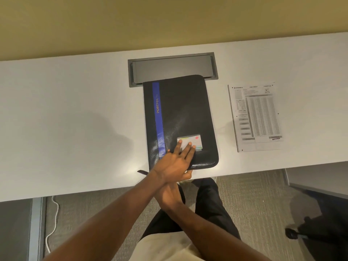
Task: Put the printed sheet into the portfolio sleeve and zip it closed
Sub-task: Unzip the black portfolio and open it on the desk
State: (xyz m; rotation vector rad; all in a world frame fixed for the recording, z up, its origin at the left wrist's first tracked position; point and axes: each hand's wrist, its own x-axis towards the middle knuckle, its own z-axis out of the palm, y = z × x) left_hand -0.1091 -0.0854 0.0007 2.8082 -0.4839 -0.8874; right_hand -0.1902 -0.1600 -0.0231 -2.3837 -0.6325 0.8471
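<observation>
A black zip portfolio point(185, 110) with a blue stripe and a card label lies shut in the middle of the white desk point(75, 119). The printed sheet point(257, 116) lies flat on the desk to its right, apart from it. My left hand point(175, 161) rests flat on the portfolio's near end, fingers spread over the label. My right hand point(169, 196) crosses under my left wrist at the portfolio's near edge, and its fingers are hidden. A dark zipper tab point(141, 172) sticks out at the near left corner.
A grey cable hatch point(173, 65) is set into the desk just behind the portfolio, whose far end overlaps it. A yellow wall runs behind the desk. Below the desk edge are carpet, a white cable point(53, 219) at left and a dark chair base point(320, 227) at right.
</observation>
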